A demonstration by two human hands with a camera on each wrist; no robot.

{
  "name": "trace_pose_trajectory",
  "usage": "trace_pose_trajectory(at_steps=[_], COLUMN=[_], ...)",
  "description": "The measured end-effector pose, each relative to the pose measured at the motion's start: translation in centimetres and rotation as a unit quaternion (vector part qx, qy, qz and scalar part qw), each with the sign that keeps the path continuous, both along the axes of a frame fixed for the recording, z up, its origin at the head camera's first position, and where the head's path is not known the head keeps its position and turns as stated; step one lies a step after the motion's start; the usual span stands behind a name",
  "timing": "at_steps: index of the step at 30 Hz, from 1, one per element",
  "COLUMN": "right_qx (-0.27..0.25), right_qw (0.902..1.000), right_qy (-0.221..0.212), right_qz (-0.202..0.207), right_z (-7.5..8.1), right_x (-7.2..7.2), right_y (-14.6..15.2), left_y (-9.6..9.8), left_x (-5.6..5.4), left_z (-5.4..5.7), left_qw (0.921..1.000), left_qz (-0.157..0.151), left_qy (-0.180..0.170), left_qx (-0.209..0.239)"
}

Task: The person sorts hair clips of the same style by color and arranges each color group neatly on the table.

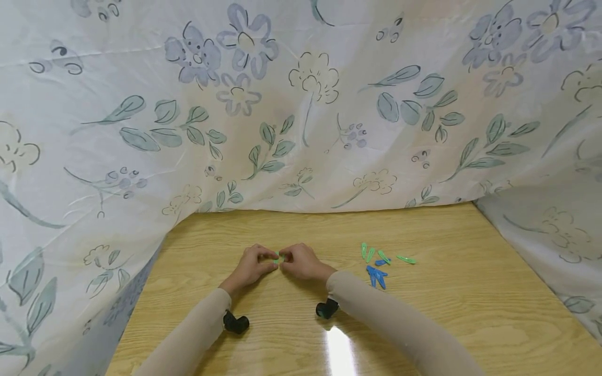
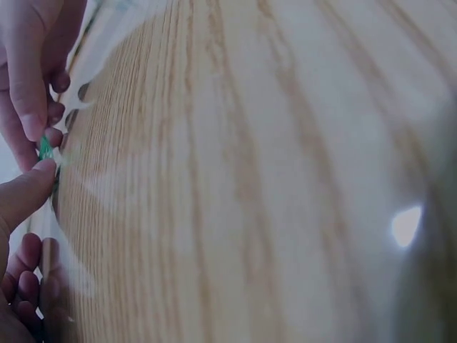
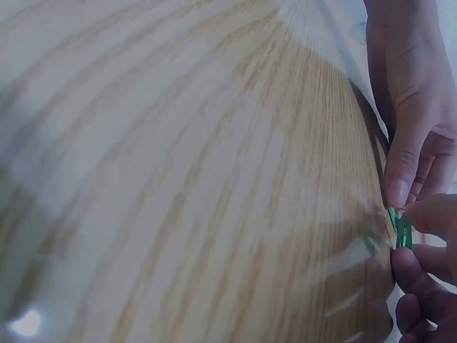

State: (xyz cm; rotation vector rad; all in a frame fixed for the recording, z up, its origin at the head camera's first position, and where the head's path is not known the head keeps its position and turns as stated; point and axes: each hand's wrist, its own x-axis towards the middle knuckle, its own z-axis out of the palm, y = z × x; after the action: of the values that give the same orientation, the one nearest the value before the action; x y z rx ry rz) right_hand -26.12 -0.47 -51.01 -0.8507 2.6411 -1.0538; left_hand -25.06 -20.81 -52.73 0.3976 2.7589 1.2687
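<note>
Close together over the wooden table, my two hands meet at small green hair clips. The left hand [image 1: 253,266] pinches a green hair clip [image 1: 276,256] between thumb and fingers. Opposite it, the right hand [image 1: 302,262] pinches another green hair clip [image 3: 405,233], which shows upright between thumb and fingertips in the right wrist view. Fingertips cover much of both clips. In the left wrist view, only a bit of green lies between the two thumbs.
Right of my hands, several loose green hair clips [image 1: 370,254] lie on the table [image 1: 447,308]. Nearer me is a small heap of blue hair clips [image 1: 377,275]. A flowered cloth [image 1: 301,156] hangs behind the table and along both sides.
</note>
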Motion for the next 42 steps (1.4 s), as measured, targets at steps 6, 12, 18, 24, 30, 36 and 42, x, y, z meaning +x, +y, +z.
trace_pose_trajectory(at_steps=[6, 12, 18, 24, 30, 36, 42], right_qx=[0.008, 0.007, 0.000, -0.011, -0.023, -0.046, -0.067], right_qw=[0.9999, 0.9999, 1.0000, 0.9999, 0.9996, 0.9987, 0.9962], right_qy=[-0.004, -0.001, 0.002, -0.001, -0.001, -0.019, -0.053], right_qz=[-0.013, -0.013, -0.008, -0.011, -0.013, -0.006, -0.015], right_z=[-0.3, -0.3, -0.5, -0.7, -1.1, -1.0, 0.1], right_x=[-0.1, 0.0, 0.0, -0.1, -0.3, -0.4, -0.3], right_y=[0.2, 0.2, 0.2, 0.2, 0.3, 0.6, 1.5], left_y=[-0.1, -0.2, -0.4, -0.4, -0.2, -0.2, -0.4], left_x=[0.0, 0.0, -0.1, 0.0, 0.0, -0.2, -0.4], left_z=[0.1, 0.1, 0.0, -0.1, -0.3, -0.2, -0.1], left_qw=[0.9999, 0.9999, 0.9998, 0.9998, 0.9999, 0.9998, 0.9996], left_qz=[-0.011, -0.014, -0.015, -0.012, -0.009, -0.014, -0.022], left_qy=[0.001, 0.007, 0.016, 0.017, 0.013, 0.012, 0.016], left_qx=[0.006, 0.004, 0.002, 0.001, -0.002, 0.002, 0.006])
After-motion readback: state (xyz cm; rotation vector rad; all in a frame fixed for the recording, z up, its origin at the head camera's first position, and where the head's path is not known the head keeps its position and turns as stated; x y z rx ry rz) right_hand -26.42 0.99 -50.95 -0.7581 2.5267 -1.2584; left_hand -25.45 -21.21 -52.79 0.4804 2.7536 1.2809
